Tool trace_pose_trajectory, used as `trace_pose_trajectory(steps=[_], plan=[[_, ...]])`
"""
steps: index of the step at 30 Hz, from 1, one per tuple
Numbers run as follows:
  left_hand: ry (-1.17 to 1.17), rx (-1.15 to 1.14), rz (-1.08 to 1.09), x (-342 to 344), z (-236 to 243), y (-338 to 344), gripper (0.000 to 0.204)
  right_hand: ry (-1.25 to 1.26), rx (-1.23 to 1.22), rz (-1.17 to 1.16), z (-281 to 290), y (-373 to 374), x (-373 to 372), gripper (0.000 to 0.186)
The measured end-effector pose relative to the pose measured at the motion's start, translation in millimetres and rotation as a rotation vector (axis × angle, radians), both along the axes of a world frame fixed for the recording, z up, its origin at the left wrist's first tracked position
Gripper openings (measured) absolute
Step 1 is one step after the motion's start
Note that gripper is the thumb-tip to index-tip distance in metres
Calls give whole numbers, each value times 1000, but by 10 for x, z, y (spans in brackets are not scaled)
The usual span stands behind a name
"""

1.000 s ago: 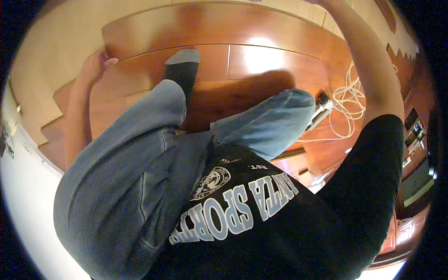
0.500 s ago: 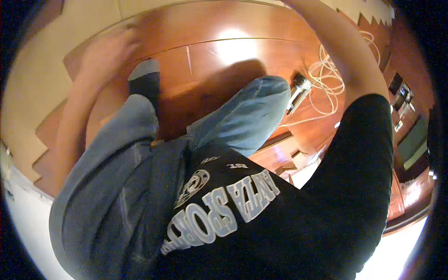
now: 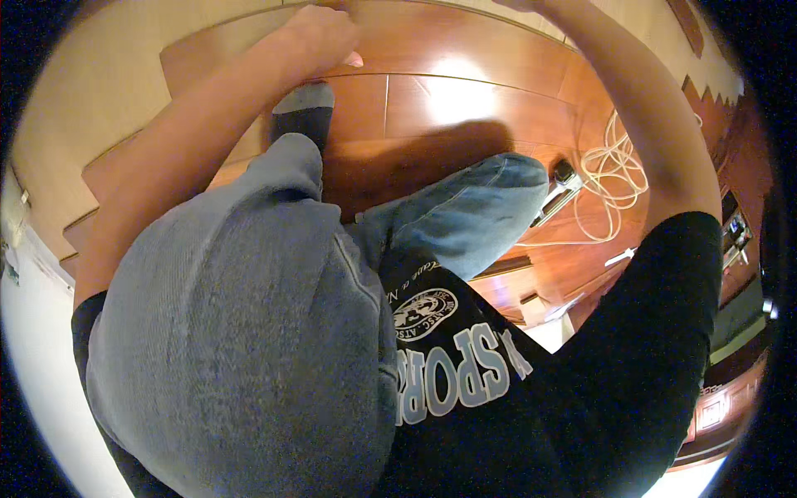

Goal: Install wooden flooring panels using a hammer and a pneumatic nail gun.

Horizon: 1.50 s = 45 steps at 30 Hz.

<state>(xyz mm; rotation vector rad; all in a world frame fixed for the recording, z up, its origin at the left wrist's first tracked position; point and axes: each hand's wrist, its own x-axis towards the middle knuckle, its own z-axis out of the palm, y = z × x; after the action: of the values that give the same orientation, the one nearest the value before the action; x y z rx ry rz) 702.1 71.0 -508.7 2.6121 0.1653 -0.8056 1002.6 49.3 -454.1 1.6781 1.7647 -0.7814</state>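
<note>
Glossy reddish-brown floor planks point(image 3: 365, 104) lie in staggered rows before me. Near their far edge, at the upper left, is my left hand point(image 3: 320, 37). Its fingers are curled in with the thumb tip showing; whatever they grip, if anything, is hidden under the hand. My right hand point(image 3: 521, 3) reaches to the top of the view, where the frame cuts off its fingers. I cannot see what it touches.
Beside my bent right knee point(image 3: 498, 187) lies a silver tool with a black end point(image 3: 558, 199). Pale cord point(image 3: 610, 166) is coiled next to it. A beige surface point(image 3: 100, 100) borders the planks' stepped edge. My socked left foot point(image 3: 303, 108) rests on the planks.
My left hand has moved right and farther away along the planks' edge. The view has shifted, and my left knee fills more of it. My right arm stays stretched forward.
</note>
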Motion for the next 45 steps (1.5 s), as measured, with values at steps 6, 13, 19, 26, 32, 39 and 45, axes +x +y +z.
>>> trace_pose_trajectory(steps=[6, 13, 19, 26, 32, 39, 45], plan=[[-9, -45, 46, 98, 23, -16, 56, -126, 31, -31, 344, 306, 3, 39], [186, -19, 95, 82, 220, -18, 44, -10, -26, 38, 224, 93, -102, 41], [-100, -60, 85, -54, -100, -53, 59, -55, 180, 73, 380, 536, -127, 38], [55, -40, 14, 65, -136, -107, 60, 103, 38, 75, -16, 360, -692, 43], [-31, -85, 40, 134, 68, -93, 58, 76, 127, 101, -20, 577, -482, 36], [63, -22, 59, 20, 44, -63, 57, 233, 186, -49, -11, 266, -689, 38], [57, -40, 75, 122, 48, -60, 57, 0, 29, -39, 339, 311, -412, 40]])
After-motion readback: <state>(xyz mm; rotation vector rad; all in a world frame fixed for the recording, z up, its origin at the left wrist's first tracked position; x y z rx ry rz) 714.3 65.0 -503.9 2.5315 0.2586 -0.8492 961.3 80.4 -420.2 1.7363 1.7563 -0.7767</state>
